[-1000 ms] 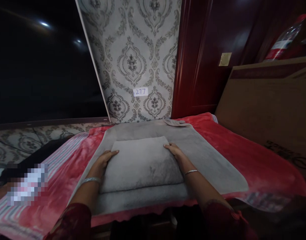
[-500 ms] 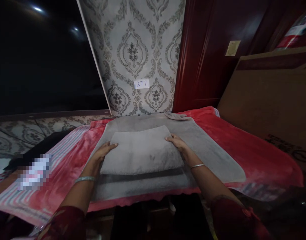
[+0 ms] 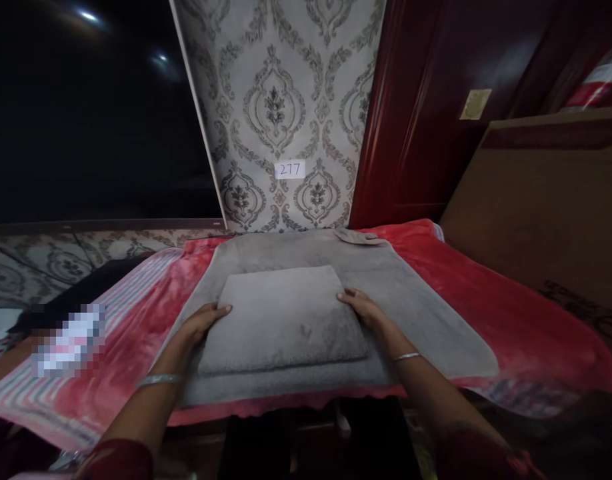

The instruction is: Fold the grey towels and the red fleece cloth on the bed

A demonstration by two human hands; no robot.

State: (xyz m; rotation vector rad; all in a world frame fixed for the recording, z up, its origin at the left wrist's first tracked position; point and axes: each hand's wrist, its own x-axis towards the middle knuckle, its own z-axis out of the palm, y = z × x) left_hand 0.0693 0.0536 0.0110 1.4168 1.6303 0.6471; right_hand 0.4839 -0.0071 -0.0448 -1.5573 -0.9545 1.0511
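Note:
A folded grey plush cloth (image 3: 286, 323), roughly rectangular and darker toward its lower right, lies level in front of me. My left hand (image 3: 206, 319) grips its left edge, thumb on top and fingers largely hidden at the side. Along the opposite edge, my right hand (image 3: 363, 307) holds it the same way. Beneath it spreads a larger grey plush cloth (image 3: 431, 340), laid flat over a red blanket (image 3: 526, 327). A small folded grey piece (image 3: 359, 237) rests at the far edge of the larger cloth.
A big dark television screen (image 3: 86, 120) stands at the back left. Patterned wallpaper bears a paper label (image 3: 290, 169) reading 277. On the right, a cardboard box (image 3: 546, 193) leans beside the blanket, near a dark red door panel (image 3: 426, 120). A blurred-out item (image 3: 71, 340) lies left.
Both hands have lowered the folded cloth toward me; its raised near edge now sits close to or on the larger cloth. The view has shifted slightly.

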